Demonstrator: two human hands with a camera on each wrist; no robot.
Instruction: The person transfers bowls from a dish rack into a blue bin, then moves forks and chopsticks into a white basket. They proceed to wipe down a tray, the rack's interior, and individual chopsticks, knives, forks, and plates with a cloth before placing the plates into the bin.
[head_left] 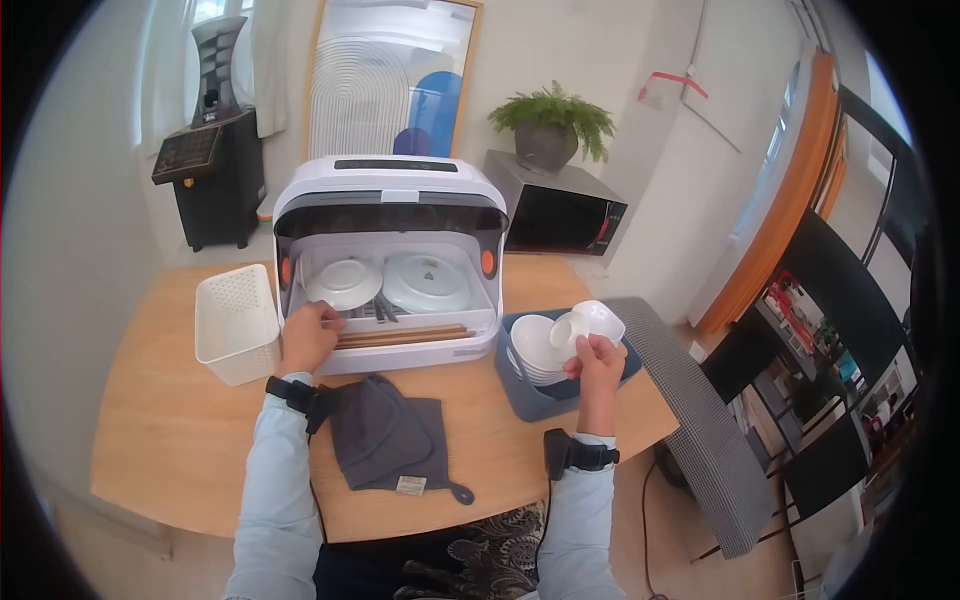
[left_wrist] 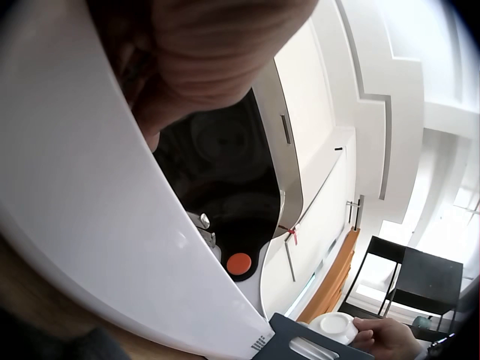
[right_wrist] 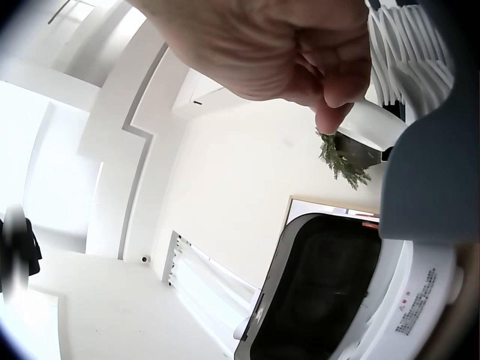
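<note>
My right hand (head_left: 597, 365) pinches a small white bowl (head_left: 568, 329) above a blue-grey basin (head_left: 522, 392). In the basin sit a stack of white bowls (head_left: 533, 345) and another white bowl (head_left: 604, 318). My left hand (head_left: 310, 337) reaches over the front left edge of a white countertop dishwasher (head_left: 480, 205) with its door raised. Its fingertips are by the left ends of the chopsticks (head_left: 405, 336); I cannot tell whether they grip anything. Behind them stand white plates (head_left: 428, 283), with cutlery handles (head_left: 384, 310) between. In the left wrist view the appliance's wall hides the fingertips.
A white perforated basket (head_left: 238, 320) stands left of the dishwasher. A grey cloth (head_left: 390, 435) lies in front of it on the wooden table (head_left: 180, 430). Behind to the right is a microwave (head_left: 560, 215) with a potted plant (head_left: 548, 140) on top. A checked bench (head_left: 690, 430) is beside the table.
</note>
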